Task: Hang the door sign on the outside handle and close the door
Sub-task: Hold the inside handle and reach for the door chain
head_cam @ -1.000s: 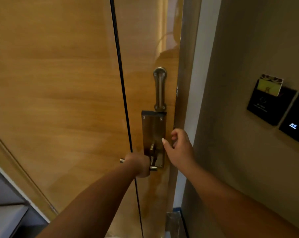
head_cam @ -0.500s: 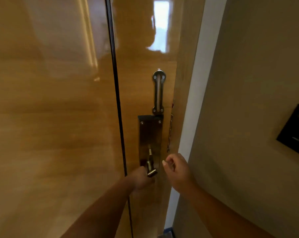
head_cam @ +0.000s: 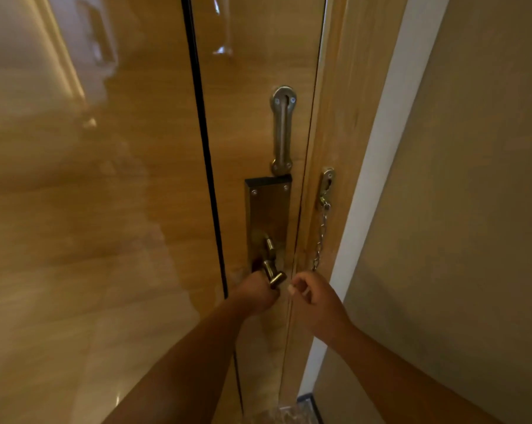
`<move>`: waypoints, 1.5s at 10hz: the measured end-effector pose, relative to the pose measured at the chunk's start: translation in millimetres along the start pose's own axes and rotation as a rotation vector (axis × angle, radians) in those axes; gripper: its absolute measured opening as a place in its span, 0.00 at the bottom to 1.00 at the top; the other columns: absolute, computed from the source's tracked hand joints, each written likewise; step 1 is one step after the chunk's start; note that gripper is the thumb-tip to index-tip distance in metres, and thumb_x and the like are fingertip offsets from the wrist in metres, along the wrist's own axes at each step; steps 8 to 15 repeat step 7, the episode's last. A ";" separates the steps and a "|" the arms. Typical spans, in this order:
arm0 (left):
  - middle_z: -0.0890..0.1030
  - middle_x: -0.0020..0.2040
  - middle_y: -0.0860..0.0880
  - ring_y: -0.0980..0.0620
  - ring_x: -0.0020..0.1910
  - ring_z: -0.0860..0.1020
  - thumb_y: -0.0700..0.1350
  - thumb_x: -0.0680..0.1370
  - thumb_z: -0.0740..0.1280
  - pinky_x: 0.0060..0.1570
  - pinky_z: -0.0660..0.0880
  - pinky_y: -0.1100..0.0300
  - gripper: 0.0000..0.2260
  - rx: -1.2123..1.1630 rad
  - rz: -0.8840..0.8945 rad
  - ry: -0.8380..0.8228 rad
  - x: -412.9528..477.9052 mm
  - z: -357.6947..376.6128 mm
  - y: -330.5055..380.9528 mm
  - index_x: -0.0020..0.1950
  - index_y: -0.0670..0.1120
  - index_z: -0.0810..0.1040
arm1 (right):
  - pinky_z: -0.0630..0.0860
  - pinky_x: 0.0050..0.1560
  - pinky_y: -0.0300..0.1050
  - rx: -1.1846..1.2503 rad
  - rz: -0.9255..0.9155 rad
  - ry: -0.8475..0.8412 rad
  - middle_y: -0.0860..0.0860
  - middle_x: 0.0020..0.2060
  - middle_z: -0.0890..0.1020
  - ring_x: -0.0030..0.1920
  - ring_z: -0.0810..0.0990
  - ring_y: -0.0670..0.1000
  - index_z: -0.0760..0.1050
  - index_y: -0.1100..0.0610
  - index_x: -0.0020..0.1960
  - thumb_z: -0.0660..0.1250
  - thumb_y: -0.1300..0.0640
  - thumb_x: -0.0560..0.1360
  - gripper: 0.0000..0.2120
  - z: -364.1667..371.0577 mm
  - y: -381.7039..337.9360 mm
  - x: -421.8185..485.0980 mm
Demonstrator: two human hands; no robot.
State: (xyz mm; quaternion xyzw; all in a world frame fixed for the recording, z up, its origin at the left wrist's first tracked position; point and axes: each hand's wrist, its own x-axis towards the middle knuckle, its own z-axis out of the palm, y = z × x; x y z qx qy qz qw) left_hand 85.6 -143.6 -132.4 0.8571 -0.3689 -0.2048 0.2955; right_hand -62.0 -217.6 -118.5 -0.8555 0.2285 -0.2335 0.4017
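Gripping: my left hand [head_cam: 256,293] is wrapped around the inside lever handle [head_cam: 271,270], fingers clamped on it. My right hand [head_cam: 315,304] hangs just to the right of those fingers, curled loosely; whether it pinches anything I cannot tell.

Door [head_cam: 258,117]: glossy wood, its edge sitting against the frame [head_cam: 341,117] or very nearly so; I judge it shut or at the last of its swing.

Lock plate [head_cam: 269,218]: directly above my left fingers. Chain slot bar [head_cam: 282,130]: higher again. Security chain [head_cam: 321,237]: hanging free from its frame bracket, just above my right fingers.

Door sign: not in view; if hung, it sits on the far side of the door, beyond my left fingers.

Hazards, as I judge them: right fingertips near the door edge could get nipped; the loose chain could swing into the gap; releasing the lever early could leave the latch unseated; a sign caught in the seam would jam closing.
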 end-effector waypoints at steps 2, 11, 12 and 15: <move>0.79 0.43 0.44 0.45 0.42 0.78 0.46 0.73 0.66 0.37 0.70 0.57 0.09 0.163 -0.101 0.054 7.4 3.8 -2.9 0.51 0.43 0.78 | 0.68 0.36 0.32 0.035 0.060 0.010 0.40 0.39 0.75 0.40 0.75 0.35 0.70 0.39 0.46 0.61 0.47 0.75 0.02 -4.2 12.4 7.0; 0.76 0.36 0.50 0.51 0.34 0.73 0.49 0.70 0.69 0.35 0.71 0.53 0.09 0.589 -0.051 0.125 -41.0 -44.8 41.6 0.48 0.48 0.78 | 0.74 0.53 0.46 -0.123 0.103 -0.054 0.52 0.63 0.72 0.59 0.74 0.52 0.64 0.48 0.69 0.64 0.47 0.74 0.25 -43.1 -8.8 -46.0; 0.76 0.36 0.50 0.51 0.34 0.73 0.49 0.70 0.69 0.35 0.71 0.53 0.09 0.589 -0.051 0.125 -41.0 -44.8 41.6 0.48 0.48 0.78 | 0.74 0.53 0.46 -0.123 0.103 -0.054 0.52 0.63 0.72 0.59 0.74 0.52 0.64 0.48 0.69 0.64 0.47 0.74 0.25 -43.1 -8.8 -46.0; 0.76 0.36 0.50 0.51 0.34 0.73 0.49 0.70 0.69 0.35 0.71 0.53 0.09 0.589 -0.051 0.125 -41.0 -44.8 41.6 0.48 0.48 0.78 | 0.74 0.53 0.46 -0.123 0.103 -0.054 0.52 0.63 0.72 0.59 0.74 0.52 0.64 0.48 0.69 0.64 0.47 0.74 0.25 -43.1 -8.8 -46.0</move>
